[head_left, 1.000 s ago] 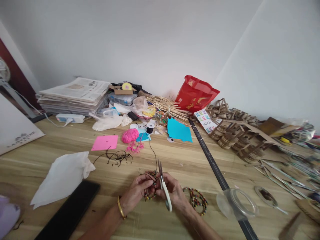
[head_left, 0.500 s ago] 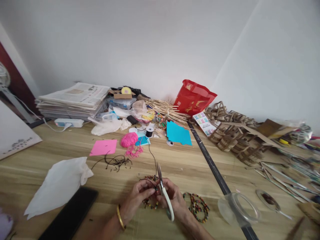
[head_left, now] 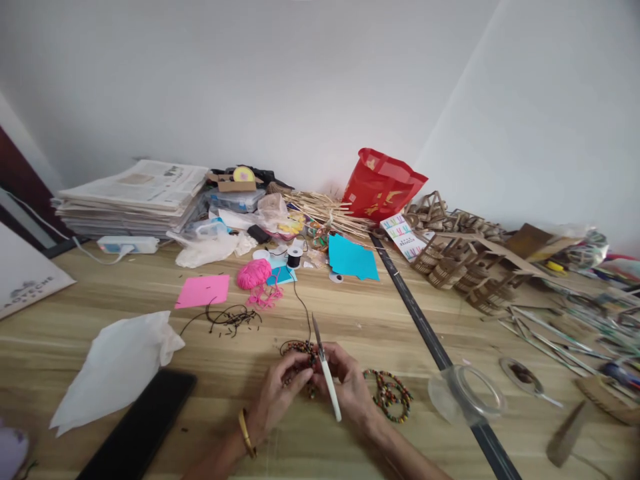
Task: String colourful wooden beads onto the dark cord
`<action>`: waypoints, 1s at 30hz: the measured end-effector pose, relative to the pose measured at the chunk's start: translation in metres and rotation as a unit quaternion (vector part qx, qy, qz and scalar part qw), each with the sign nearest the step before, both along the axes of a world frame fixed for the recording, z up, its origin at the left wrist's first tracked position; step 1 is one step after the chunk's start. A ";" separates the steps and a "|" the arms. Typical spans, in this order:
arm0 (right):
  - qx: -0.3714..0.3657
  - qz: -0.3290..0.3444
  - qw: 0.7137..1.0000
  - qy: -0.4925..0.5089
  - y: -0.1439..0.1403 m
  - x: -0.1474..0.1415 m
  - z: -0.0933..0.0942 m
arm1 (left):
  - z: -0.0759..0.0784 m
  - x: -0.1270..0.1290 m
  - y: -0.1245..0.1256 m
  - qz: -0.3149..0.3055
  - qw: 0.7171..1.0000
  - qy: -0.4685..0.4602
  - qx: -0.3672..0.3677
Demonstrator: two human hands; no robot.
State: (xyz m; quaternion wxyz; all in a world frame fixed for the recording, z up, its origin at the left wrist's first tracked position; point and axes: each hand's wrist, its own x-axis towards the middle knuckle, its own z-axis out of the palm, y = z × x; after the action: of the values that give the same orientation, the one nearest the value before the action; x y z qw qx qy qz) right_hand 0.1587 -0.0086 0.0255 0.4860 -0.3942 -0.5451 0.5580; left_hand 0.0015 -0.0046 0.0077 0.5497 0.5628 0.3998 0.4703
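Gathering a beaded strand [head_left: 301, 347] at the near middle of the table [head_left: 280, 440], we have its bunch of small coloured beads between our two hands. The fingers of our left hand [head_left: 283, 392] are pinched together on the beads; those of our right hand [head_left: 349, 388] are curled around the scissors [head_left: 329, 387] and meet the near side of the bunch, though we cannot tell exactly what their tips grip.

The scissors point away from us, their blades beside the beads and the black cord [head_left: 305, 308] that runs down from a spool [head_left: 294, 257]. Turning our right wrist carelessly could bring the edge against the cord or a finger and nick it. Loosening the left pinch could let beads slide off, if an end is untied; the fingers hide whether it is. A tug on the cord might tip the spool.

The table is pale wood grain, crossed by a dark strip [head_left: 425, 328]. A second string of beads [head_left: 393, 399] lies just beside our right hand, and black offcuts [head_left: 233, 320] lie near pink paper [head_left: 203, 291]. Towards the plain grey wall [head_left: 280, 80] we see stacked newspapers [head_left: 135, 187], a red bag [head_left: 384, 188] and, on the right, little wooden buckets [head_left: 447, 268].
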 end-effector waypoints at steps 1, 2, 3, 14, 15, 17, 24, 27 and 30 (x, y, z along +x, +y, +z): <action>0.005 -0.004 1.000 -0.012 0.000 -0.001 -0.001 | 0.001 0.000 -0.001 -0.006 1.000 0.008 0.001; 0.008 -0.007 1.000 -0.020 0.000 -0.002 -0.001 | 0.001 0.001 -0.003 -0.007 1.000 0.014 -0.001; 0.008 -0.008 1.000 -0.025 0.000 -0.003 -0.002 | 0.002 0.001 -0.004 -0.007 1.000 0.018 -0.005; -0.032 0.067 0.996 0.041 0.005 0.001 -0.009 | -0.010 0.002 0.005 0.012 0.997 -0.009 -0.078; -0.030 0.063 0.997 0.031 0.006 0.002 -0.008 | -0.009 0.002 0.006 0.012 0.996 -0.013 -0.087; -0.022 0.061 0.998 0.013 0.007 0.004 -0.007 | -0.006 0.001 0.007 0.013 0.994 -0.020 -0.104; -0.014 0.068 0.997 -0.037 0.011 0.016 0.002 | -0.003 -0.004 0.013 0.040 0.988 -0.060 -0.140; 0.011 0.087 0.995 -0.046 0.013 0.026 0.013 | -0.003 -0.005 0.013 0.062 0.984 -0.079 -0.148; 0.017 0.110 0.990 -0.087 0.015 0.038 0.026 | -0.001 -0.006 0.013 0.071 0.981 -0.092 -0.156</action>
State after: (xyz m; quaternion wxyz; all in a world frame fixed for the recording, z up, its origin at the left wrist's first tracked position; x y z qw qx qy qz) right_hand 0.1964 0.0060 0.0515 0.3792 -0.3708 -0.6349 0.5617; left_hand -0.0041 0.0085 0.0065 0.6304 0.3942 0.4551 0.4900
